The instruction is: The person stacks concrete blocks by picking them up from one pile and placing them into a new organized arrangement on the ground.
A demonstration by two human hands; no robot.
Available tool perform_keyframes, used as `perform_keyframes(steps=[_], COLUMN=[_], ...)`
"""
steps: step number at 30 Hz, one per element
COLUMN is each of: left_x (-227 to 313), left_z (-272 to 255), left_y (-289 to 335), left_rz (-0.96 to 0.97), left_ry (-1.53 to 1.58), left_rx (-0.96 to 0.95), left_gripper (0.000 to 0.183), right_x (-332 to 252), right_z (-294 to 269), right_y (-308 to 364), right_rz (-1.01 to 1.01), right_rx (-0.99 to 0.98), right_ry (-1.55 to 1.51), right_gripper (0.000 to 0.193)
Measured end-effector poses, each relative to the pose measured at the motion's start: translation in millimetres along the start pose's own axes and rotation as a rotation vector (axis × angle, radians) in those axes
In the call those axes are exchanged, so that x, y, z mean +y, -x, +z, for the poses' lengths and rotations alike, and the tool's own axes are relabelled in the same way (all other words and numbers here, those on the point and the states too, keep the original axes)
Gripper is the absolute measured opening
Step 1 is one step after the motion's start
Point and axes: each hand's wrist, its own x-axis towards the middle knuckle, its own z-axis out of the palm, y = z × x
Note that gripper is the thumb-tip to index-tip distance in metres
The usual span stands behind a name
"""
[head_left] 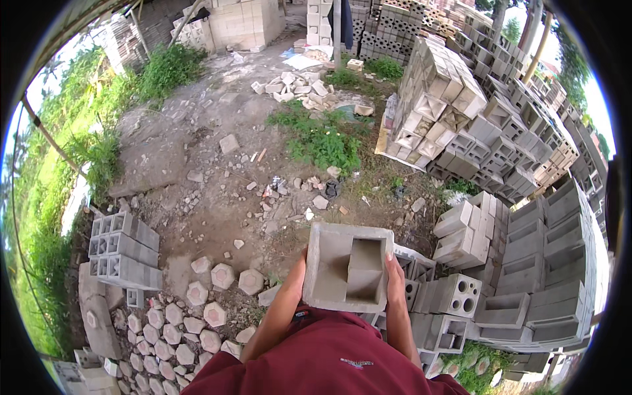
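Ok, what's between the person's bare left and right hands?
A grey hollow concrete block, held between left hand and right hand; head view shows it.

A yard (pixel 155 155) is lit by bright daylight; grass (pixel 43 230) is paled by glare, block stacks (pixel 559 263) are bowed, corners are blackened.

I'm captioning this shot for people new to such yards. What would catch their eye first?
Probably the gray hollow concrete block, held between the left hand and right hand just below center. Next, the stacked gray blocks along the right side, then the cluster of hexagonal pavers at lower left.
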Motion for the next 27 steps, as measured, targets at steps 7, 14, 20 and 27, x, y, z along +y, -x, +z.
perform_keyframes(steps=[7, 14, 20, 27], left_x=[65, 94, 109, 145], left_z=[-85, -175, -210, -243], left_y=[18, 45, 67, 60], left_rz=[0.268, 0.488, 0.638, 0.861], left_ry=[0.25, 0.421, 0.636, 0.783], left_rx=[0.148, 0.246, 0.415, 0.663], left_gripper=[0.055, 0.06, 0.06, 0.061], right_x=[25, 46, 73, 122], right_z=[115, 247, 350, 481], right_y=[-80, -120, -160, -215], right_rz=[-0.011, 0.154, 0.256, 0.39], right_rx=[-0.213, -0.588, -0.931, -1.317], right_ry=[0.204, 0.141, 0.262, 0.281], right_gripper=[0.057, 0.053, 0.053, 0.051])
